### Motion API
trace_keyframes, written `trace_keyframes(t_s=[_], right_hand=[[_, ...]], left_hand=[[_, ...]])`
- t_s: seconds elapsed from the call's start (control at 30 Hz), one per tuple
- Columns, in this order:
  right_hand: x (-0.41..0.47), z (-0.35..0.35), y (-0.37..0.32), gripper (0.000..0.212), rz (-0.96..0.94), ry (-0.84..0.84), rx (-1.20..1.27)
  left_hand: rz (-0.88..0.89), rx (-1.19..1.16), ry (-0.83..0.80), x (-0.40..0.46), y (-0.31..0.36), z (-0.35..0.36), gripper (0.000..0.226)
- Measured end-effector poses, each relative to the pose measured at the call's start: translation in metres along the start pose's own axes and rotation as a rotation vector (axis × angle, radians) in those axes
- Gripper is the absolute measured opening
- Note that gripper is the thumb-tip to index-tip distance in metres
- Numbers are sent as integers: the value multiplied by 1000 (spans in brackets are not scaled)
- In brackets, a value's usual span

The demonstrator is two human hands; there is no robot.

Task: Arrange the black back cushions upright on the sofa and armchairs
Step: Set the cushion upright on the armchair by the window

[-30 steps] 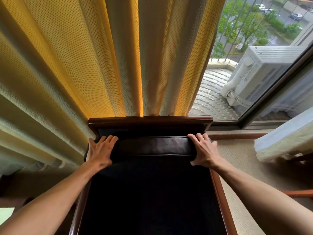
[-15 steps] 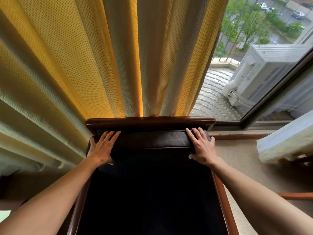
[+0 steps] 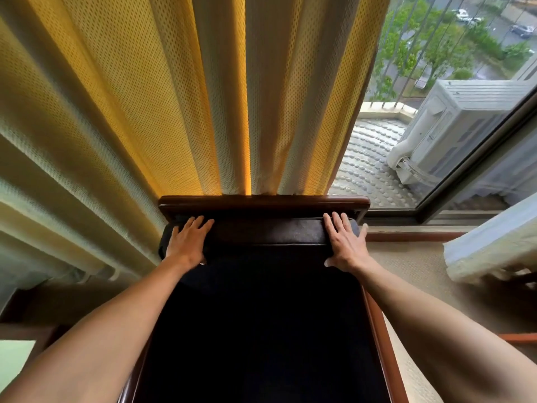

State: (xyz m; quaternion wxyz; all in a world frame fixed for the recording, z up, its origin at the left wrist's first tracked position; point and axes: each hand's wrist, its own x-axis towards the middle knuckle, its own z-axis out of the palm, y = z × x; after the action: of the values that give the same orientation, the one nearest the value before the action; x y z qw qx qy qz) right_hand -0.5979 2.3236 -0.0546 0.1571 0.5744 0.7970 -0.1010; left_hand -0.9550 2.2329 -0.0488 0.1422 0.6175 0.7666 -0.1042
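Note:
A black back cushion (image 3: 267, 232) stands upright in a dark wooden armchair, its top edge just under the chair's wooden back rail (image 3: 261, 202). My left hand (image 3: 187, 241) lies over the cushion's top left corner, fingers on top and thumb on the front face. My right hand (image 3: 344, 242) holds the top right corner the same way. Below the cushion the black seat (image 3: 261, 330) fills the chair. The cushion's lower part merges with the dark seat.
A yellow curtain (image 3: 174, 97) hangs right behind the chair. To the right is a window with an air-conditioner unit (image 3: 453, 132) outside. A white-covered piece of furniture (image 3: 491, 242) stands on the beige carpet at right. The chair's right wooden arm (image 3: 383, 344) runs beside my forearm.
Both hands have pushed the cushion's top backward and up, from a gap in front of the rail to close under it.

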Motion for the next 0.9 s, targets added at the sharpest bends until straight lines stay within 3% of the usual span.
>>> trace_keyframes(t_s=[0.2,0.37,0.5,0.63,0.9], right_hand=[[-31,-31,-28,105,-92,-10,39],[-60,-120,-78,44,-154,112,225],[-100,-192,-128,13,-229,209,329],[-148,-253,-184,25,-383,293,374],[-301,-342,-376,26,-735,446,310]], left_hand=[[35,-140,24,-30,14,-40,71],[27,-258,116,-76,16,-109,50],[16,-355,242,-133,-2,-176,37],[22,-435,325,-213,-37,-228,40],[-212,-403,508,-446,-197,-287,38]])
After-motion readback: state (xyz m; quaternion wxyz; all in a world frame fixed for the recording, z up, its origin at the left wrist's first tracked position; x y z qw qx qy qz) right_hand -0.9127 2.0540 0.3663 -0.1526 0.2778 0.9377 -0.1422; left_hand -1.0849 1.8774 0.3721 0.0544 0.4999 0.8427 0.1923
